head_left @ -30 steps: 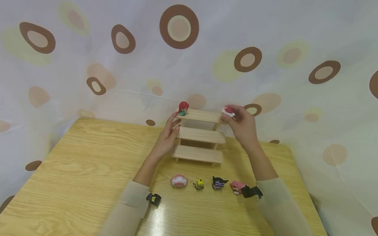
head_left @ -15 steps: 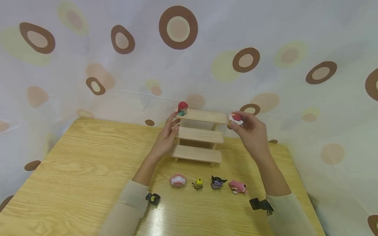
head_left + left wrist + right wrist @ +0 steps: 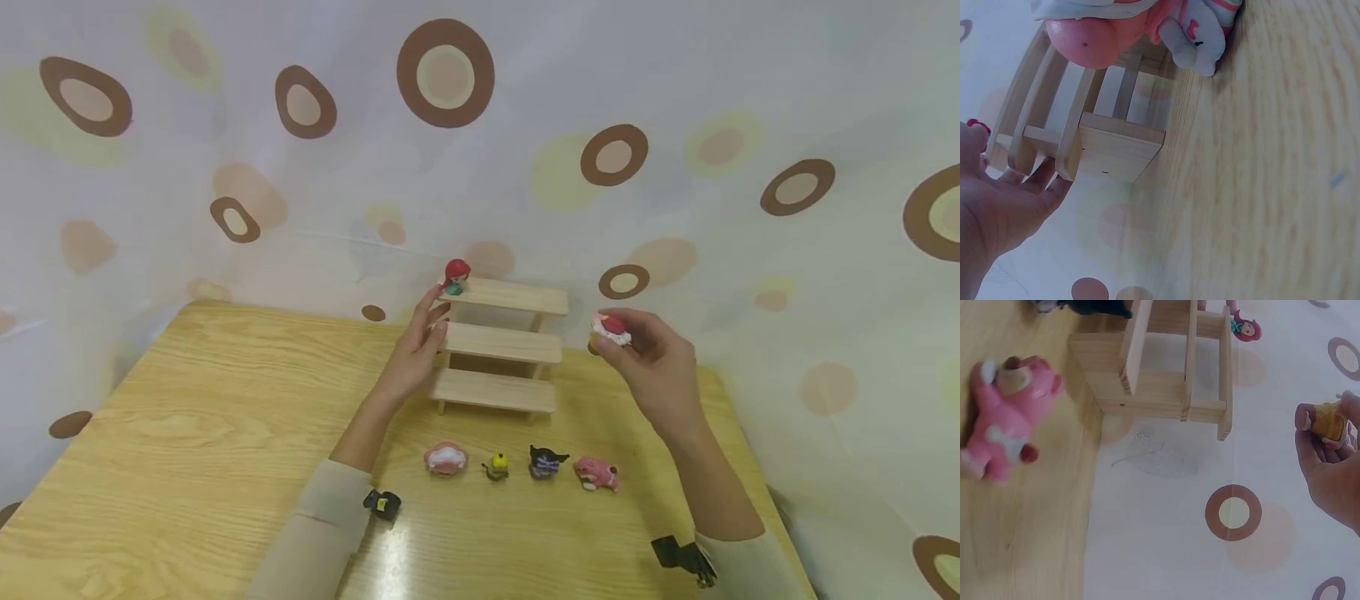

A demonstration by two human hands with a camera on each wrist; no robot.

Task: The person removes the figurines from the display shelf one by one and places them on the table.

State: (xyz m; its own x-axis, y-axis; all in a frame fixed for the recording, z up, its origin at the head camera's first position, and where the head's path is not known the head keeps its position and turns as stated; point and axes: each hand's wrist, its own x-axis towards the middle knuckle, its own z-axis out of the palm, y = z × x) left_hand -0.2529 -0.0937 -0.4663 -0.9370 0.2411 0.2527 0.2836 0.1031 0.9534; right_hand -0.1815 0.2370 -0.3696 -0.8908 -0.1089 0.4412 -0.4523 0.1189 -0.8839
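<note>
My left hand (image 3: 414,350) rests its extended fingers and thumb against the left end of the wooden three-step shelf (image 3: 501,342). The left wrist view shows those fingers at the plank ends. On the top step's left end, close to my fingertips, sits a red-haired mermaid figurine (image 3: 456,277). To the right of the shelf, my right hand (image 3: 660,367) pinches a small red-and-white figurine (image 3: 612,328) between thumb and fingers, apart from the shelf. In the right wrist view its yellow-brown, waffle-patterned base (image 3: 1327,422) shows.
A row stands on the table (image 3: 225,433) before the shelf: a pink-and-white figurine (image 3: 446,458), a small yellow-topped one (image 3: 497,466), a black-and-purple one (image 3: 545,462) and a pink bear (image 3: 597,473). A spotted sheet (image 3: 337,167) hangs behind.
My right hand has drawn the red-and-white figurine from the top step's right end outward to the right and down. The left hand stays at the shelf.
</note>
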